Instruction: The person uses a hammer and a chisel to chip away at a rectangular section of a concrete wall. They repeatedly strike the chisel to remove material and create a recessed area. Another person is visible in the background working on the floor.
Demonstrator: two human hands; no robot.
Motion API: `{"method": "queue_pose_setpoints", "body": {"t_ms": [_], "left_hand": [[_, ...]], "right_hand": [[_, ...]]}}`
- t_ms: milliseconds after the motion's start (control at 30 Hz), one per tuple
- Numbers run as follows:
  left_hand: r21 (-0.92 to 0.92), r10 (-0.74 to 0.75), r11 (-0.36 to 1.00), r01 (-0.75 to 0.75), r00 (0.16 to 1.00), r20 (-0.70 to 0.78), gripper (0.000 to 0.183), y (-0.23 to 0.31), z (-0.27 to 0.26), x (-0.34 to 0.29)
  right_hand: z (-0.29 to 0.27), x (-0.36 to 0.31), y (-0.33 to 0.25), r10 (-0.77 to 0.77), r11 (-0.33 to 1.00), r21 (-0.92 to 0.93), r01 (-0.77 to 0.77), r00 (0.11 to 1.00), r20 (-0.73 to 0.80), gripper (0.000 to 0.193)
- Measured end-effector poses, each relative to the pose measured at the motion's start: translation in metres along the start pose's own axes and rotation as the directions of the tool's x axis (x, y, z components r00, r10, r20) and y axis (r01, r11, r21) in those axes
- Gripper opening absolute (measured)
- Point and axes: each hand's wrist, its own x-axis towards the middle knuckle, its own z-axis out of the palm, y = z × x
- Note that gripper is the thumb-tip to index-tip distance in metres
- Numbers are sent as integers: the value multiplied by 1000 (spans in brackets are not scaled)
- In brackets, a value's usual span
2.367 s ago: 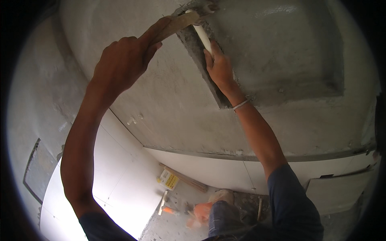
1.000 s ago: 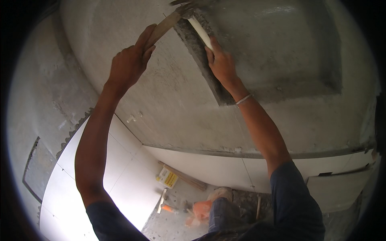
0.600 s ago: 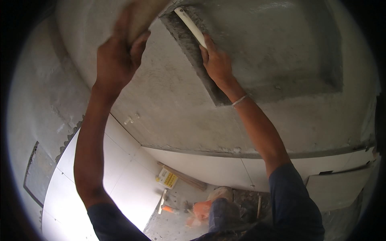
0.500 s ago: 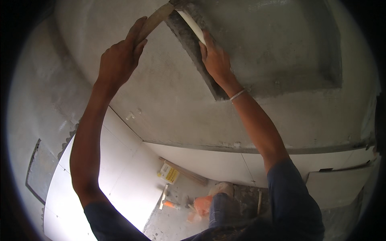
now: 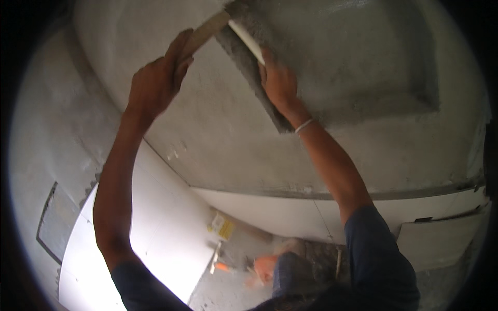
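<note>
My raised left hand [image 5: 155, 85] is closed around a flat, brownish-grey strip [image 5: 207, 33] that slants up to the right. My right hand [image 5: 280, 83] grips a slim white stick-like piece [image 5: 247, 41], slanting up to the left. Their upper ends come together at the top of a dark, rough band [image 5: 249, 72] in the grey cement wall [image 5: 207, 114]. That band borders a darker, rectangular cement area [image 5: 373, 62]. Blur hides whether the two pieces are joined and exactly what kind they are.
White panels [image 5: 161, 217] line the lower wall at left. Below lie a yellow-and-white package [image 5: 222, 226], an orange-handled tool [image 5: 222, 267], an orange object [image 5: 265, 267] and a thin-handled tool [image 5: 339, 264]. A pale slab [image 5: 436, 238] leans at right.
Both hands and the pieces they hold sit slightly lower at their meeting point, which has shifted a little down and right along the dark band. The whole view has moved slightly. Both grips remain.
</note>
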Motion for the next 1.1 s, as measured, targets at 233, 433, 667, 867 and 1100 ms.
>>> {"method": "queue_pose_setpoints", "body": {"t_ms": [233, 433, 667, 867, 1100], "left_hand": [[-304, 166, 877, -373, 828, -536, 32, 19, -63, 27], [-8, -24, 1000, 23, 993, -116, 34, -10, 19, 0], [-326, 2, 932, -155, 906, -424, 34, 15, -32, 13], [262, 221, 958, -117, 885, -411, 31, -30, 37, 3], [-81, -30, 997, 6, 952, -305, 30, 4, -4, -2]], "right_hand": [[4, 5, 8, -23, 999, 41, 27, 995, -97, 44], [-2, -3, -3, -36, 998, 53, 41, 995, -92, 44], [-2, 8, 15, -63, 997, 30, 67, 991, -115, 46], [4, 0, -3, -25, 995, 98, 31, 998, -63, 46], [-1, 3, 10, -92, 991, 85, 100, 992, -91, 50]]}}
